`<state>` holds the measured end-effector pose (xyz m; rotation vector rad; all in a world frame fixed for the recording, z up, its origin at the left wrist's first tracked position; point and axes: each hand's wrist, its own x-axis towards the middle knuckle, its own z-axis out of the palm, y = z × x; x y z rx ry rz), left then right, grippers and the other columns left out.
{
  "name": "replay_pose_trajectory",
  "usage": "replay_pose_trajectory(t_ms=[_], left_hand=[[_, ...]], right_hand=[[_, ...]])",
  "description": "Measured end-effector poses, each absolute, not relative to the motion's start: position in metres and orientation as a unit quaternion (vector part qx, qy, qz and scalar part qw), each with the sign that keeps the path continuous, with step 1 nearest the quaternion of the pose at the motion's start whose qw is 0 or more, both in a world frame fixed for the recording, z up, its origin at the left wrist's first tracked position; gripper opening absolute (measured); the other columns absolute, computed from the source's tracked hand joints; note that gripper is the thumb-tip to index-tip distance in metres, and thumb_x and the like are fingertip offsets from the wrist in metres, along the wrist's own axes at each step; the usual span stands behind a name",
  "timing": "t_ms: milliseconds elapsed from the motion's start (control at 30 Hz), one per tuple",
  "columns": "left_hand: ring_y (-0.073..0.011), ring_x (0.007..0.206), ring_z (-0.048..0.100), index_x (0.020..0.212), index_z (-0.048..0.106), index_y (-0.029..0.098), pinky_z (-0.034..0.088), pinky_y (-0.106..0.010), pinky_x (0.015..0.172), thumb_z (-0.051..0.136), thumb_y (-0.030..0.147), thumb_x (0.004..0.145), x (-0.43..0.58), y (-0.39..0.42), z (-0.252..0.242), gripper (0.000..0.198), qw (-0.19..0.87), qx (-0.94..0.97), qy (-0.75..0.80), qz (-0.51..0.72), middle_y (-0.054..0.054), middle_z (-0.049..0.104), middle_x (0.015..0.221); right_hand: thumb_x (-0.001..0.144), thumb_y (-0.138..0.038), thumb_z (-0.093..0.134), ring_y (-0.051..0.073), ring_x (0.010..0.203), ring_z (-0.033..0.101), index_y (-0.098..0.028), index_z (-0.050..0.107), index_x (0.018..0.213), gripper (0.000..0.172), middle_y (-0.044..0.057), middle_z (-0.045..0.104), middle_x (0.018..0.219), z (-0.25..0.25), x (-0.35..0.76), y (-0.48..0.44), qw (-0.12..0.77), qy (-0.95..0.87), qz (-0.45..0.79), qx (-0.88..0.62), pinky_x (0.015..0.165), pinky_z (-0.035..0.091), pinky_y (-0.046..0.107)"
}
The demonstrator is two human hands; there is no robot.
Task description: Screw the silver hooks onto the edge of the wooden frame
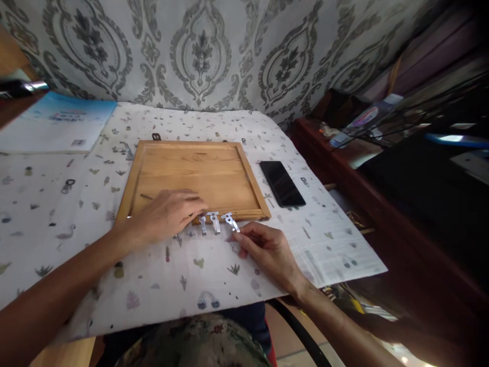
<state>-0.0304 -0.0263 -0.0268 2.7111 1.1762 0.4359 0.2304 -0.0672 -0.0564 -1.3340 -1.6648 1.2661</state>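
A shallow wooden tray-like frame (pixel 194 176) with a raised rim lies on the patterned white cloth. Along its front edge stands a row of small silver metal fittings (pixel 214 223), T-shaped at the top with a round hole. The thumb and forefinger of my right hand (pixel 265 247) pinch the rightmost silver metal fitting (pixel 231 223) by its lower end. My left hand (pixel 171 211) is slightly blurred over the front rim, fingers bent together beside the other fittings; what they hold, if anything, is hidden. Left of it, a thin dark stick-like piece (pixel 145 197) lies inside the frame.
A black phone (pixel 282 183) lies right of the frame. Another metal piece (pixel 127 151) sits by the frame's left side. A blue and white booklet (pixel 53 125) is at the back left. Beyond the right table edge are a dark red ledge (pixel 328 158) and a clear bottle (pixel 364 120).
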Motion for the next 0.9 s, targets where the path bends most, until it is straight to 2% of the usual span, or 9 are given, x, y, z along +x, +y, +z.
replay_pose_trajectory(t_ms=[200, 367, 500, 800, 900], left_hand=[[-0.0146, 0.085, 0.067, 0.111, 0.072, 0.023, 0.043, -0.026, 0.068, 0.047, 0.011, 0.098, -0.017, -0.027, -0.015, 0.031, 0.097, 0.919, 0.359, 0.135, -0.001, 0.073, 0.096], [-0.0157, 0.088, 0.067, 0.100, 0.072, 0.020, 0.045, -0.026, 0.070, 0.046, 0.011, 0.097, -0.009, -0.021, -0.015, 0.027, 0.100, 0.920, 0.366, 0.099, -0.003, 0.073, 0.098], [-0.0168, 0.090, 0.067, 0.099, 0.071, 0.019, 0.046, -0.027, 0.072, 0.048, 0.009, 0.094, -0.007, -0.020, -0.022, 0.025, 0.091, 0.912, 0.383, 0.113, -0.003, 0.073, 0.097], [-0.0176, 0.087, 0.068, 0.097, 0.071, 0.018, 0.046, -0.028, 0.071, 0.050, 0.006, 0.091, -0.007, -0.023, -0.020, 0.025, 0.101, 0.904, 0.401, 0.103, -0.003, 0.072, 0.095], [-0.0175, 0.088, 0.068, 0.103, 0.072, 0.019, 0.046, -0.028, 0.070, 0.049, 0.006, 0.091, -0.007, -0.023, -0.020, 0.028, 0.104, 0.904, 0.401, 0.105, -0.003, 0.073, 0.097]], right_hand=[[0.088, -0.046, 0.068, 0.010, 0.046, 0.054, -0.019, 0.070, 0.081, 0.028, -0.003, 0.061, 0.055, -0.059, 0.231, -0.068, 0.310, -0.626, 0.491, -0.521, 0.046, 0.040, 0.023], [0.088, -0.043, 0.068, 0.012, 0.049, 0.058, -0.020, 0.067, 0.077, 0.025, -0.003, 0.061, 0.052, -0.054, 0.225, -0.069, 0.327, -0.621, 0.492, -0.515, 0.053, 0.046, 0.025], [0.088, -0.039, 0.066, 0.012, 0.052, 0.061, -0.020, 0.066, 0.076, 0.022, -0.002, 0.064, 0.054, -0.052, 0.223, -0.068, 0.330, -0.614, 0.496, -0.517, 0.059, 0.049, 0.027], [0.087, -0.038, 0.064, 0.013, 0.053, 0.060, -0.021, 0.063, 0.076, 0.021, -0.001, 0.066, 0.055, -0.052, 0.219, -0.066, 0.311, -0.624, 0.495, -0.519, 0.057, 0.047, 0.027], [0.087, -0.038, 0.064, 0.013, 0.053, 0.060, -0.021, 0.063, 0.076, 0.021, -0.001, 0.066, 0.055, -0.052, 0.219, -0.066, 0.308, -0.631, 0.488, -0.519, 0.056, 0.046, 0.027]])
